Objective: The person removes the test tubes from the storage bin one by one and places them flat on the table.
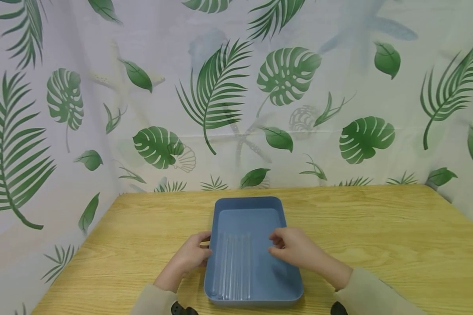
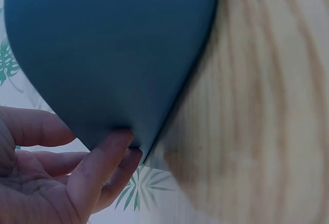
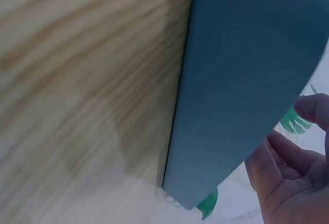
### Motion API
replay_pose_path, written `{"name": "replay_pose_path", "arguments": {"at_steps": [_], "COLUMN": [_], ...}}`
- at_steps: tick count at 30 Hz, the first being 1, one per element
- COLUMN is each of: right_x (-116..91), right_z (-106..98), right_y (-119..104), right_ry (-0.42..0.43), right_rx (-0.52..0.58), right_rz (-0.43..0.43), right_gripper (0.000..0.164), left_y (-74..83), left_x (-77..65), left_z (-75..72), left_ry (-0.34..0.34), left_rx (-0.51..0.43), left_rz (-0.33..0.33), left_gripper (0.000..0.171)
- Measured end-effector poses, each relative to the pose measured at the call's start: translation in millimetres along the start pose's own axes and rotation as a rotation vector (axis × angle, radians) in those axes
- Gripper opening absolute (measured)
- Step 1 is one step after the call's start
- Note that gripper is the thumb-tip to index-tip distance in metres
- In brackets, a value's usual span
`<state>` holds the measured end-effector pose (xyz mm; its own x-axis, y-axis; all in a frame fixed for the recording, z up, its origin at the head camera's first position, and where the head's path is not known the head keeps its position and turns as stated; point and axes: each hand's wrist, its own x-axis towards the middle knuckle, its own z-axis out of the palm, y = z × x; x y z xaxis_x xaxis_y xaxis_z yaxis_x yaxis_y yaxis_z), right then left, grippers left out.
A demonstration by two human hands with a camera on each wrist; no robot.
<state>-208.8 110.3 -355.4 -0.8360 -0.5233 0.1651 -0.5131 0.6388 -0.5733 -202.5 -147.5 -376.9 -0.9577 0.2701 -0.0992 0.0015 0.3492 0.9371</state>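
A blue rectangular tray [image 1: 249, 221] sits on the table. Several clear, slender tubes [image 1: 233, 267] lie side by side lengthwise in its left half. My left hand [image 1: 191, 253] is at the tray's left side; in the left wrist view its fingers [image 2: 103, 165] rest against the outer wall [image 2: 113, 54], with nothing gripped. Over the tray's right rim hovers my right hand [image 1: 299, 250], fingers loosely bent and holding nothing. The right wrist view shows that hand [image 3: 293, 170] beyond the top edge of the tray's right wall.
The wood-grain table [image 1: 362, 232] extends to both sides of the tray. Behind and to the left hangs a white cloth [image 1: 228, 175] printed with green leaves. Light sleeves [image 1: 372, 291] cover the forearms, and dark wrist gear [image 1: 339, 308] shows at the bottom edge.
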Motion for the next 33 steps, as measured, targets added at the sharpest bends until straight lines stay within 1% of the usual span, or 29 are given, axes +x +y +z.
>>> {"name": "replay_pose_path", "arguments": {"at_steps": [10,13,20,25,27,33], "right_x": [9,11,15,16,16,19], "right_z": [13,17,28,34,35,38], "right_y": [-8,-10,-15,-16,-17,-21], "right_ry": [-0.032,-0.033,-0.055,-0.076,-0.087,-0.108], "right_rx": [-0.048,-0.047,-0.024,-0.030,-0.029,-0.016], "right_rz": [0.010,0.013,0.060,0.066,0.081,0.166], "right_gripper": [0.020,0.020,0.021,0.022,0.022,0.020], "left_y": [-1.1,-1.4,-0.9,-0.4,-0.2,-0.9], "left_x": [0.7,1.0,0.8,0.8,1.1,2.1], "left_z": [0.0,-0.4,-0.4,-0.1,0.0,0.1], "left_ry": [0.008,0.007,0.006,0.004,0.003,0.003], "left_rx": [0.017,0.019,0.020,0.015,0.010,0.012], "left_rz": [0.000,0.003,0.001,0.000,0.000,0.009], "left_gripper": [0.049,0.049,0.050,0.050,0.050,0.050]}}
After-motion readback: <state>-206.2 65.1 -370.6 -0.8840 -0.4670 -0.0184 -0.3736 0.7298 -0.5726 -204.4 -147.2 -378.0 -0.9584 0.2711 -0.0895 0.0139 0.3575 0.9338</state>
